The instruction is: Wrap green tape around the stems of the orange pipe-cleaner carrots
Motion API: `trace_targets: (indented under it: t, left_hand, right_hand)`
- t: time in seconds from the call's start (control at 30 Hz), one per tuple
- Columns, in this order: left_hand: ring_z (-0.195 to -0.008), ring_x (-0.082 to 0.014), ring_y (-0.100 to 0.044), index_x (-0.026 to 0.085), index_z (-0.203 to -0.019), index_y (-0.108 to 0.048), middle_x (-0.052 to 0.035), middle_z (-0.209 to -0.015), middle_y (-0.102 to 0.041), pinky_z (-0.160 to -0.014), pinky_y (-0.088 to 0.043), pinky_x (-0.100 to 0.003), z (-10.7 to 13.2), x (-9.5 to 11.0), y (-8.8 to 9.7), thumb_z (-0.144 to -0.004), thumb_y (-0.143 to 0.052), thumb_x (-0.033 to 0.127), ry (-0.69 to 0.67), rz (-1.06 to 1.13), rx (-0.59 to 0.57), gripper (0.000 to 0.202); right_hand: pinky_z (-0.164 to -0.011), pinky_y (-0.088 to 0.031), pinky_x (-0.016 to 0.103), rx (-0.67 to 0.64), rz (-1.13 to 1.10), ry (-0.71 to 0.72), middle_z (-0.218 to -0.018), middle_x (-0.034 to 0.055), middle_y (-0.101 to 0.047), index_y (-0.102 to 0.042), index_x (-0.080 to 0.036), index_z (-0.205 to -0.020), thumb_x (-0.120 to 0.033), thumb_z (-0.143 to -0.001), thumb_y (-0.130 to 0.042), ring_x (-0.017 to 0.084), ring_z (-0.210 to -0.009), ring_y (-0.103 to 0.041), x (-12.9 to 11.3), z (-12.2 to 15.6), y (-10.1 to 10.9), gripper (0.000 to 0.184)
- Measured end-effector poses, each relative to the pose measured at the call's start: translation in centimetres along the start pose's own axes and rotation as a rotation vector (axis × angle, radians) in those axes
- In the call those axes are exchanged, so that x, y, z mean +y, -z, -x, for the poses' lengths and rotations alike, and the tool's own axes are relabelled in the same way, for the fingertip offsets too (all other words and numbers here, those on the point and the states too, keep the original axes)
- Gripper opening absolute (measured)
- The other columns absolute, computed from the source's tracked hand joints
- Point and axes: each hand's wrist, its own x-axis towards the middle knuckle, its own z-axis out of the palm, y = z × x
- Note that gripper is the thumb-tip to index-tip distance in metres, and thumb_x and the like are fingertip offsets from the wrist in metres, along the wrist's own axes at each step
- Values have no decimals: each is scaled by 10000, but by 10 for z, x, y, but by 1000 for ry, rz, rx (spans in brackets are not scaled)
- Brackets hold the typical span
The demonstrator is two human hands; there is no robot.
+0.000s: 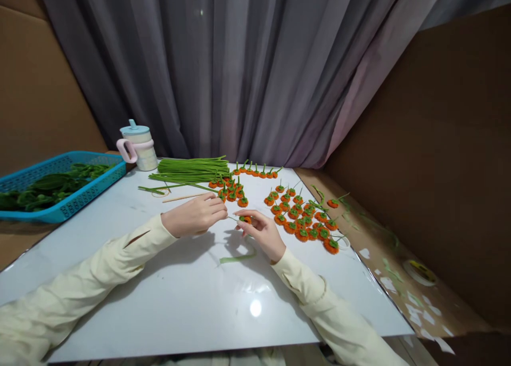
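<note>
Hanging behind the tabletop [191,323], a grey curtain [223,73] is the largest item observed. A blue basket [72,207] containing green leaves [50,186] stands at the left edge. A bundle of green stems [191,170] lies along the far edge, just beside a lidded mug [144,156] with a pink handle. Both hands are occupied near the middle: the right hand [264,234] grips one orange-and-green piece [246,219] just above the surface; the left hand [197,215] is pinched on the thin wire [232,217] extending from it. Similar small pieces [302,234] stand grouped beyond and to the right. A pale green strip [237,258] lies nearer the front.
</note>
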Motion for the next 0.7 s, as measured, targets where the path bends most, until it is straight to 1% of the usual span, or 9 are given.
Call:
trace_targets:
  t: [0.07,0.13,0.23,0.27,0.33,0.4,0.47,0.57,0.7]
  left_hand:
    - [-775,-195,-530,123,-854,-553,-90,-840,-613,-763,-361,-341,0,1,1,-824,-341,30,14,66,-3,233]
    - [-691,-173,-515,135,-787,-558,-64,-757,-608,-751,-364,-329,-1,1,2,-885,-327,114,70,202,-8,251]
    - [-612,-143,-505,154,-700,-571,-30,-665,-611,-717,-383,-289,0,-2,3,-934,-315,260,263,523,-33,362]
    - [-591,-136,-511,156,-675,-574,-23,-637,-612,-686,-393,-271,0,-3,2,-932,-322,301,343,662,-69,389]
    - [-544,-128,-518,152,-621,-570,-14,-564,-598,-621,-406,-245,-1,-6,-1,-908,-355,380,490,963,-195,425]
    - [-499,-123,-503,150,-568,-553,1,-484,-553,-584,-409,-234,-1,-8,-5,-853,-429,446,582,1240,-352,429]
    - [-480,-118,-478,152,-531,-530,15,-449,-506,-572,-402,-234,-2,-8,-10,-786,-504,452,644,1437,-451,394]
    - [-475,-112,-442,156,-508,-488,23,-459,-461,-532,-376,-234,-3,-7,-16,-732,-525,377,727,1596,-480,318]
    - [-471,-109,-429,154,-500,-479,20,-465,-459,-505,-359,-229,-3,-5,-22,-721,-503,337,740,1600,-489,288]
  right_hand:
    - [-594,-524,256,-15,63,55,-971,50,-625,-657,-213,-897,-302,-742,-629,141,-722,-613,2,0,1,181]
    - [-627,-529,265,-38,185,153,-1049,62,-616,-671,-220,-880,-253,-754,-607,159,-805,-613,2,1,1,145]
    - [-701,-530,287,-63,401,300,-1040,61,-630,-670,-233,-891,-182,-782,-545,164,-851,-615,3,4,1,174]
    - [-733,-528,298,-59,459,343,-1049,61,-628,-664,-237,-903,-168,-791,-522,164,-857,-618,4,5,0,194]
    - [-807,-515,325,-50,560,429,-1087,69,-614,-647,-239,-942,-152,-808,-480,173,-907,-619,7,7,0,231]
    - [-861,-497,343,-61,653,509,-1140,89,-593,-625,-234,-987,-132,-821,-447,188,-990,-600,13,8,0,264]
    - [-874,-493,354,-85,731,564,-1197,113,-564,-598,-225,-1032,-107,-830,-418,197,-1043,-581,19,9,1,295]
    - [-869,-499,364,-78,809,616,-1266,139,-519,-568,-209,-1073,-76,-835,-393,207,-1084,-564,24,10,2,324]
    - [-923,-474,362,-85,819,634,-1317,122,-479,-537,-219,-1123,-62,-840,-370,194,-1172,-508,24,11,2,364]
